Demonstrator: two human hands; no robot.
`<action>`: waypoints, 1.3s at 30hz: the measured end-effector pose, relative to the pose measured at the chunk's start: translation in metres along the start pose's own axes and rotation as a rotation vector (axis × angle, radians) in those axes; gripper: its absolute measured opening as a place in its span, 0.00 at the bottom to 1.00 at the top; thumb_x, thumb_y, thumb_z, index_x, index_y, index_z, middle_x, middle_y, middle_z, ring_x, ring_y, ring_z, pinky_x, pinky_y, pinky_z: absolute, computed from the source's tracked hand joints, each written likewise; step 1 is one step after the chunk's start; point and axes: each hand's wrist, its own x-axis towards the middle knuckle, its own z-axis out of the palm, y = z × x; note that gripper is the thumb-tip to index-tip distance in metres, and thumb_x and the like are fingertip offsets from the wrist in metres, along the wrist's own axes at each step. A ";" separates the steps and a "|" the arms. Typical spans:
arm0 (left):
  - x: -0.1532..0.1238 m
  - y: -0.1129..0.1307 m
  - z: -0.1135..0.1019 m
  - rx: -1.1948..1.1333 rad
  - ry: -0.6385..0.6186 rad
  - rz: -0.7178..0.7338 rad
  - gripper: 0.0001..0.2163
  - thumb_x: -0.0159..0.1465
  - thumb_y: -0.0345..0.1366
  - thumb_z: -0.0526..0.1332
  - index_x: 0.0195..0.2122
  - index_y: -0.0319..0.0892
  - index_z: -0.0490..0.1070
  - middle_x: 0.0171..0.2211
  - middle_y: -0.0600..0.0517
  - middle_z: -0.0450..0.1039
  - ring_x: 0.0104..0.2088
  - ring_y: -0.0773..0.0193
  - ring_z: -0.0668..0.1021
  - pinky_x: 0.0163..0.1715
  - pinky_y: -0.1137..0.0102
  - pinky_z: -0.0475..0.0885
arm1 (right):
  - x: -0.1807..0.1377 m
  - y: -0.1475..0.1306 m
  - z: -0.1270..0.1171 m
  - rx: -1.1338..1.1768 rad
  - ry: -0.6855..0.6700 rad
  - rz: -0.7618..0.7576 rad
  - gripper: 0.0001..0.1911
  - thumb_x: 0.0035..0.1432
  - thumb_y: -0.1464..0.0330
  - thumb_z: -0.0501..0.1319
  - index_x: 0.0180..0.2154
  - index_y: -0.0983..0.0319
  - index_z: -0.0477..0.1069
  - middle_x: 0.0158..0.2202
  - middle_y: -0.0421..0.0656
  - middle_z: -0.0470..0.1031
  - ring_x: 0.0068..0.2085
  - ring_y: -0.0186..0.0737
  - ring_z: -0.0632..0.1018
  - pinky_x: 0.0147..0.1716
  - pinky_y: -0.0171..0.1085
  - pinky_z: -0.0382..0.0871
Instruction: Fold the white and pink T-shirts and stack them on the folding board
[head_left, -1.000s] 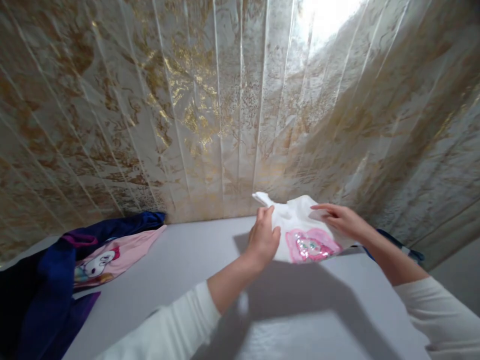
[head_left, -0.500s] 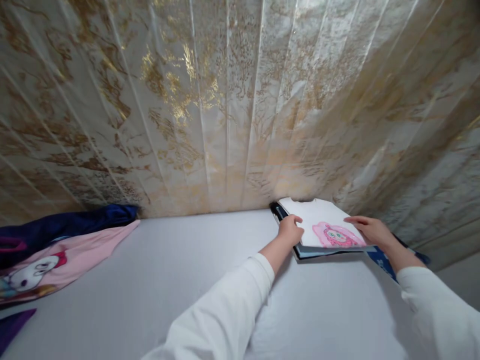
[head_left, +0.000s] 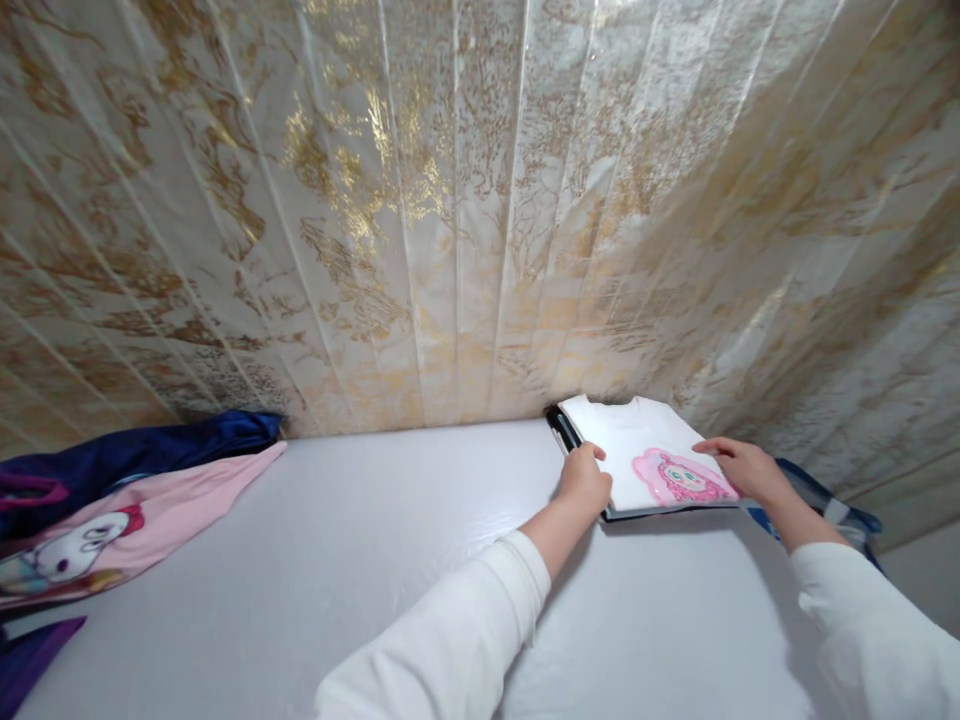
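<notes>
A folded white T-shirt (head_left: 626, 430) with a pink cartoon figure printed on it lies on a stack of dark folded clothes (head_left: 559, 424). At the shirt's left edge, my left hand (head_left: 585, 482) is closed, with the thumb on top and the other fingers mostly hidden. My right hand (head_left: 746, 470) grips the right edge, its index finger stretched over the cloth. The shirt's front edge nearly covers the darker layers below it.
The stack rests on a white surface (head_left: 420, 540) against a gold-patterned curtain (head_left: 450, 250). Dark blue clothing (head_left: 172, 440), a pink garment (head_left: 187, 495) and a purple-edged piece (head_left: 37, 660) lie at the left. Blue cloth (head_left: 817, 490) shows behind my right wrist.
The shirt's front edge has come down and toward me, covering the light blue layer that showed beneath it. Both hands stay at its sides. The view has shifted slightly.
</notes>
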 end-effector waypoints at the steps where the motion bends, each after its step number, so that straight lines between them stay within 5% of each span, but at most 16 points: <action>1: -0.003 0.002 -0.002 0.042 0.002 0.007 0.12 0.67 0.36 0.60 0.50 0.40 0.69 0.50 0.45 0.70 0.45 0.58 0.76 0.46 0.58 0.73 | 0.000 -0.003 -0.001 -0.031 -0.003 -0.006 0.20 0.56 0.75 0.51 0.39 0.64 0.81 0.38 0.55 0.80 0.33 0.45 0.78 0.33 0.40 0.66; 5: -0.026 0.009 -0.006 0.210 0.035 0.108 0.16 0.64 0.27 0.58 0.54 0.41 0.68 0.59 0.42 0.62 0.56 0.52 0.70 0.57 0.57 0.63 | 0.000 -0.024 0.003 -0.153 0.048 -0.075 0.22 0.62 0.72 0.47 0.45 0.63 0.78 0.53 0.58 0.73 0.50 0.53 0.75 0.45 0.46 0.64; 11: -0.060 -0.009 0.009 0.600 -0.135 0.594 0.31 0.68 0.47 0.55 0.67 0.36 0.50 0.70 0.43 0.44 0.69 0.53 0.47 0.66 0.54 0.44 | -0.018 -0.055 0.042 -0.261 -0.002 -0.206 0.27 0.66 0.58 0.47 0.61 0.61 0.62 0.66 0.52 0.58 0.65 0.52 0.60 0.59 0.51 0.57; 17: -0.068 -0.024 0.018 0.724 -0.114 0.561 0.33 0.69 0.49 0.51 0.68 0.32 0.46 0.69 0.41 0.43 0.69 0.54 0.45 0.66 0.54 0.46 | -0.025 -0.070 0.050 -0.326 -0.047 -0.239 0.30 0.65 0.55 0.45 0.63 0.62 0.59 0.67 0.53 0.56 0.66 0.56 0.58 0.59 0.58 0.55; 28: -0.090 -0.024 0.022 0.675 -0.182 0.465 0.34 0.68 0.46 0.54 0.69 0.32 0.43 0.69 0.41 0.40 0.69 0.55 0.44 0.66 0.54 0.48 | -0.020 -0.139 0.096 -0.315 -0.110 -0.426 0.30 0.68 0.58 0.41 0.67 0.61 0.50 0.69 0.48 0.51 0.68 0.46 0.53 0.63 0.50 0.49; 33: -0.125 -0.031 -0.017 0.576 -0.243 0.499 0.30 0.70 0.44 0.50 0.69 0.34 0.44 0.69 0.41 0.41 0.69 0.56 0.47 0.65 0.54 0.50 | -0.036 -0.150 0.081 -0.283 -0.056 -0.372 0.31 0.66 0.58 0.42 0.65 0.65 0.54 0.68 0.53 0.54 0.67 0.53 0.55 0.61 0.54 0.53; 36: -0.153 -0.047 -0.068 0.564 -0.242 0.443 0.32 0.69 0.45 0.52 0.69 0.35 0.44 0.70 0.41 0.39 0.69 0.55 0.46 0.65 0.52 0.51 | -0.058 -0.169 0.083 -0.196 0.022 -0.403 0.32 0.64 0.58 0.42 0.65 0.67 0.53 0.68 0.56 0.51 0.68 0.55 0.55 0.61 0.56 0.53; 39: -0.178 -0.067 -0.138 0.631 -0.146 0.297 0.32 0.66 0.44 0.55 0.68 0.38 0.47 0.70 0.43 0.37 0.69 0.54 0.45 0.65 0.51 0.51 | -0.102 -0.198 0.104 0.033 0.126 -0.603 0.33 0.63 0.56 0.44 0.65 0.63 0.51 0.67 0.53 0.56 0.66 0.51 0.59 0.61 0.52 0.56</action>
